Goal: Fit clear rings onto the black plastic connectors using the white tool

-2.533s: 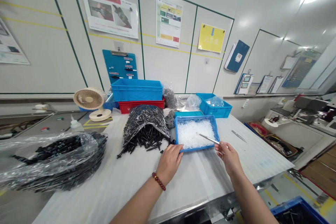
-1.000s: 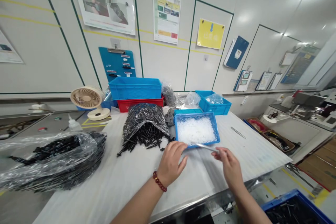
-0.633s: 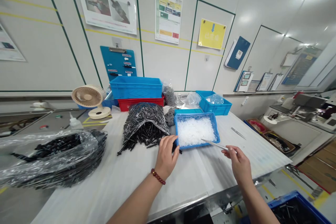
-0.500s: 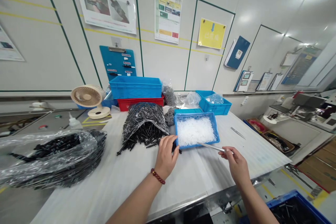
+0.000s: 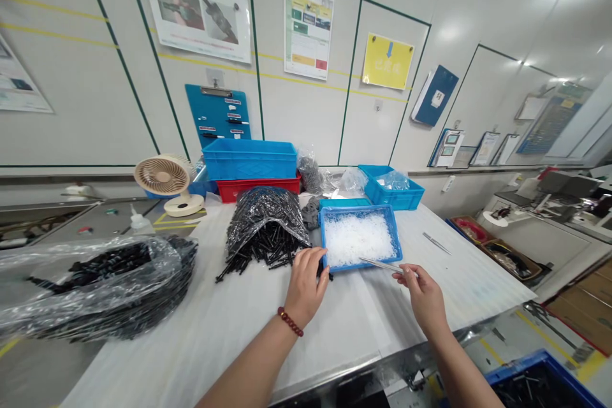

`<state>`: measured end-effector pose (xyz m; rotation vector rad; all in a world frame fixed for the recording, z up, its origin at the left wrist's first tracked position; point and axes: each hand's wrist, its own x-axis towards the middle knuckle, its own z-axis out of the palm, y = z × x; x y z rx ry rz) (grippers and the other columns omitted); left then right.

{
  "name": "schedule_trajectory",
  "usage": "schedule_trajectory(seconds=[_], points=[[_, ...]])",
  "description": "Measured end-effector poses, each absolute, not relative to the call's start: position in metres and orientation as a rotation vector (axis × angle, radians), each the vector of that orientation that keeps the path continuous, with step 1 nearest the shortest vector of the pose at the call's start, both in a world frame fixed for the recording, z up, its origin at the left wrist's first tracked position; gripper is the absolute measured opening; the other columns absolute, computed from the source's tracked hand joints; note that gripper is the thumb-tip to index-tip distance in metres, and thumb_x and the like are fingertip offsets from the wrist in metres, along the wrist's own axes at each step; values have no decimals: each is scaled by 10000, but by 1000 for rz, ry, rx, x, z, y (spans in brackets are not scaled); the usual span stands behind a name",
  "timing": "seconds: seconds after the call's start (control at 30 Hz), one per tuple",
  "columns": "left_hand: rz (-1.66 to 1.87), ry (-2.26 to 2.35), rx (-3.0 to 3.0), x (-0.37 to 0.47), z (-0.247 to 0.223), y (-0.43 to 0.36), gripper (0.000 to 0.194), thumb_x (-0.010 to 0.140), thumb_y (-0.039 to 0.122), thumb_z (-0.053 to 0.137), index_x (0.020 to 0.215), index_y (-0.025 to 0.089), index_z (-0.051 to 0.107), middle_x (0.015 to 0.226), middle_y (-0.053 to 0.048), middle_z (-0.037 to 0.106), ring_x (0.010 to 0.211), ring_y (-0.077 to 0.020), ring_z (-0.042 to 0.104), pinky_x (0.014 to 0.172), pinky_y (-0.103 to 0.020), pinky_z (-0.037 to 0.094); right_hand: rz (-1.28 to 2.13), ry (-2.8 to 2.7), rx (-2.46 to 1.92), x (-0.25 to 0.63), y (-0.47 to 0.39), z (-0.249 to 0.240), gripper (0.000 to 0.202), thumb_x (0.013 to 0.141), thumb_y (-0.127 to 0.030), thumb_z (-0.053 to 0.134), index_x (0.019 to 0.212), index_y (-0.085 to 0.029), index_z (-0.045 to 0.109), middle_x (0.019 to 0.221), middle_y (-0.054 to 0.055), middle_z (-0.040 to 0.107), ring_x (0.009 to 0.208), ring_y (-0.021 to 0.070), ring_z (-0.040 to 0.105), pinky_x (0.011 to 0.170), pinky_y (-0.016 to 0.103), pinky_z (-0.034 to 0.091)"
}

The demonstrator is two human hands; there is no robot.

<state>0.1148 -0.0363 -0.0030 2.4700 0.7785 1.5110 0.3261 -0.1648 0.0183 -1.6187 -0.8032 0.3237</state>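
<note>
While our left hand (image 5: 305, 285) curls over the loose black pins (image 5: 268, 248) at the near left corner of the blue tray (image 5: 325, 239), fingers bent down on them — whether one is pinched we cannot tell — our right hand (image 5: 421, 296) is closed on the tweezers (image 5: 382, 264), tips over the tray's near rim. The white bits (image 5: 356, 239) fill the tray and the pin heap looks large, so we judge most of the work remains — no assembled pieces show.

Slim metal tweezers (image 5: 382, 264) angle over the shallow blue tray (image 5: 359, 266) heaped with white bits.
</note>
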Motion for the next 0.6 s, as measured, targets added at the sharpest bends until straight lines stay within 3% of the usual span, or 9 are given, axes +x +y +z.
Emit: schedule_trajectory(seconds=[0.3, 0.43, 0.6], points=[[1470, 772, 2472, 115, -2, -36, 256, 877, 190, 394, 1122, 177, 465, 1071, -100, 544, 1017, -244, 473, 922, -472, 372, 546, -642, -1471, 316, -140, 15, 353, 594, -514, 679, 707, -185, 617, 662, 45, 689, 657, 193, 641, 584, 281, 494], [1468, 774, 2469, 114, -2, -36, 254, 872, 187, 395, 1112, 179, 477, 1061, -98, 549, 1014, -243, 480, 909, -454, 385, 620, -546, -1384, 318, -124, 16, 331, 620, -492, 655, 720, -184, 589, 742, 65, 700, 689, 187, 651, 581, 275, 514], [1467, 762, 2480, 115, -3, -36, 254, 869, 172, 396, 1112, 174, 473, 1062, -100, 545, 1008, -239, 483, 906, -453, 387, 644, -485, -1318, 328, -121, 23, 347, 558, -468, 711, 701, -189, 563, 761, 55, 699, 717, 173, 646, 601, 258, 521]])
